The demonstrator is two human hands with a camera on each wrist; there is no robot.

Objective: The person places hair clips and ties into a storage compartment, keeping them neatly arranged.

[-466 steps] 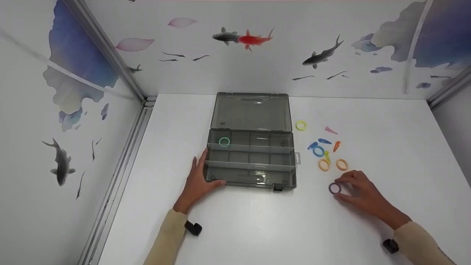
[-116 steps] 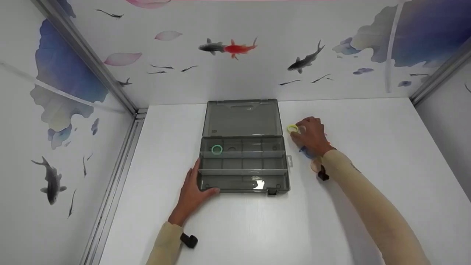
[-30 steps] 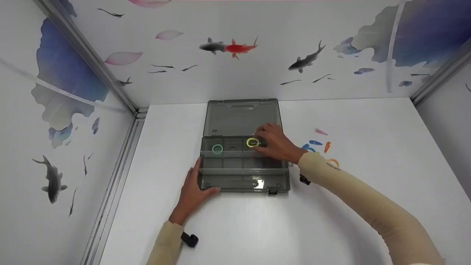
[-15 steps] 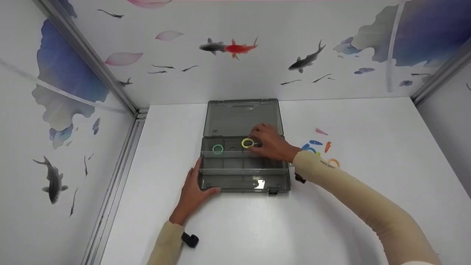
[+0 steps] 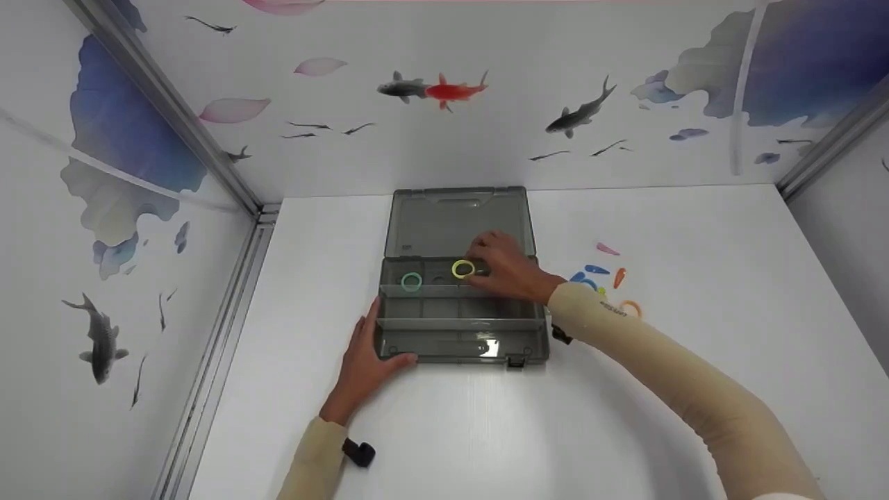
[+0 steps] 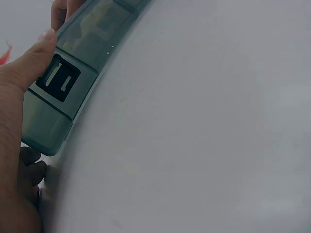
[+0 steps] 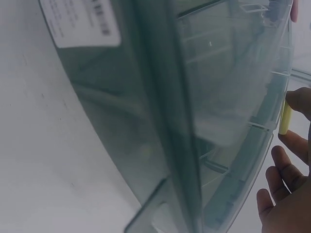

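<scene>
The clear grey compartment box [image 5: 424, 340] lies with its lid [image 5: 458, 222] folded back. My left hand [image 5: 364, 364] holds its front left corner, thumb along the front wall and fingers along the left side. In the left wrist view the thumb [image 6: 41, 53] presses beside a black latch [image 6: 59, 77]. My right hand [image 5: 510, 267] pinches a yellow hair tie [image 5: 454, 269] between thumb and fingertips, over the back row of compartments. In the right wrist view the yellow hair tie [image 7: 285, 116] shows edge-on. A green hair tie [image 5: 411, 281] lies in the back left compartment, a faint dark ring [image 5: 439, 280] beside it.
Right of the box lie a pink hair clip [image 5: 608, 248], a blue clip [image 5: 596, 269], an orange clip [image 5: 619, 278] and an orange hair tie [image 5: 630, 305]. Further blue and yellow pieces are partly hidden by the right sleeve. White walls stand behind and at the sides.
The purple hair tie pinched earlier has left the right hand. That hand then picked the yellow hair tie off the table and carried it left over the box. The left hand keeps its hold.
</scene>
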